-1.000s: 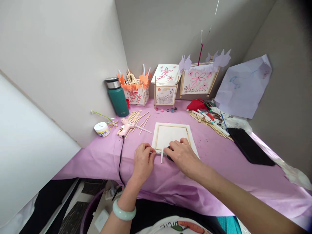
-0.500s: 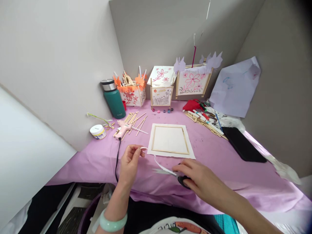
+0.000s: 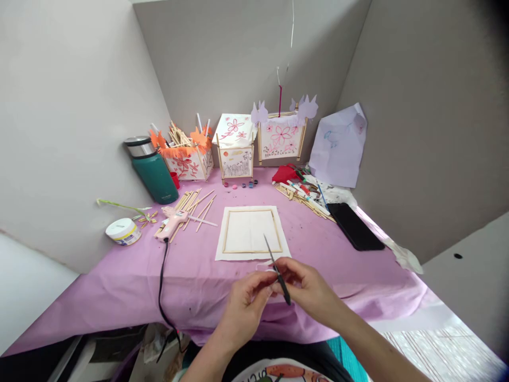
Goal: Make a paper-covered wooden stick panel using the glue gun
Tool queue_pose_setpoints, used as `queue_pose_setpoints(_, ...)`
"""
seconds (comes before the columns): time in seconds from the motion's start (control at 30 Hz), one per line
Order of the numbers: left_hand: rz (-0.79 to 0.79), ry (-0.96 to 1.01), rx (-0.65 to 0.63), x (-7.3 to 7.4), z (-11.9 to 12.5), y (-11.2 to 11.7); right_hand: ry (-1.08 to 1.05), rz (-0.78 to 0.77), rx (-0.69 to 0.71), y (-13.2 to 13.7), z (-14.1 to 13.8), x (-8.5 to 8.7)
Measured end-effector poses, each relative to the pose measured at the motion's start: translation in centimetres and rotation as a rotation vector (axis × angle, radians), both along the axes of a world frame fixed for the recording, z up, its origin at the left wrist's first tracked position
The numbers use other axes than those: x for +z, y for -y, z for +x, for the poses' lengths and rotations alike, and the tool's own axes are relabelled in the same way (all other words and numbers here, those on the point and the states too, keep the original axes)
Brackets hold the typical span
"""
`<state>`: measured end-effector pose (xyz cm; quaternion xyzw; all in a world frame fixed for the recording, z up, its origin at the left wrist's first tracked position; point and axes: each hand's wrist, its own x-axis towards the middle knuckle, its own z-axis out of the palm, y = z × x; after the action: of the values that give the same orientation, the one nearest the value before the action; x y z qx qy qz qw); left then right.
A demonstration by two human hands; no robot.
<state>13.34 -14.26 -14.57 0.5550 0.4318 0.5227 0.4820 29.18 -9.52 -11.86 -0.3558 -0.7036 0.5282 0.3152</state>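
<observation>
- The right hand (image 3: 306, 285) holds the scissors (image 3: 277, 269) in a closed grip, the dark handle low among the fingers and the blades pointing up and away from the person
- The left hand (image 3: 247, 301) has thumb and fingers pinched together on a thin white strip (image 3: 270, 270); the strip curls just above the fingertips, and its far end is hard to follow
- Both hands meet at the near edge of the table, fingertips close together; whether they touch cannot be told
- Beyond them a white paper sheet (image 3: 250, 232) lies on the purple cloth (image 3: 318, 254), with a square stick frame (image 3: 252, 251) resting on it, inside the paper's edges; the scissor blades overlap its near right part in the view
- To the left a pink glue gun (image 3: 174, 223) lies over loose wooden sticks (image 3: 204, 212), its black cord (image 3: 161, 276) running off the near edge; farther left stand a white tub (image 3: 123, 232) and a green bottle (image 3: 157, 178)
- To the right lie markers (image 3: 298, 192), a red cloth (image 3: 285, 174) and a flat black device (image 3: 355, 225)
- Along the back stand decorated paper boxes (image 3: 237, 162) with drawn flowers
</observation>
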Motion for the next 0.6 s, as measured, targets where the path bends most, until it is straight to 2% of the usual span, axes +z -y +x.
queue_pose_setpoints(0.07,0.063,-0.059,-0.053,0.5,0.5,-0.2,0.056,0.117,-0.082,-1.9,1.3,0.4)
queue_pose_setpoints(0.13,0.11,-0.147,-0.086,1.0,1.0,-0.3,0.218,0.388,-0.275,-4.4,3.0,0.9)
queue_pose_setpoints(0.2,0.149,-0.246,-0.097,1.4,1.4,-0.3,0.531,0.611,-0.495,-7.0,4.7,1.1)
queue_pose_setpoints(0.23,0.166,-0.296,-0.093,1.4,1.4,-0.2,0.731,0.638,-0.54,-8.2,5.6,1.1)
queue_pose_setpoints(0.3,0.199,-0.389,-0.055,1.2,0.9,-0.2,1.046,0.615,-0.501,-9.9,6.9,0.8)
queue_pose_setpoints(0.4,0.258,-0.509,0.073,0.6,-0.9,-0.3,1.245,0.596,-0.407,-11.1,8.1,0.1)
queue_pose_setpoints(0.5,0.355,-0.645,0.276,0.2,-3.4,-0.8,1.229,0.565,-0.344,-11.7,9.2,-0.2)
queue_pose_setpoints(0.6,0.437,-0.84,0.413,0.1,-5.8,-1.3,1.075,0.541,-0.21,-12.2,10.4,0.1)
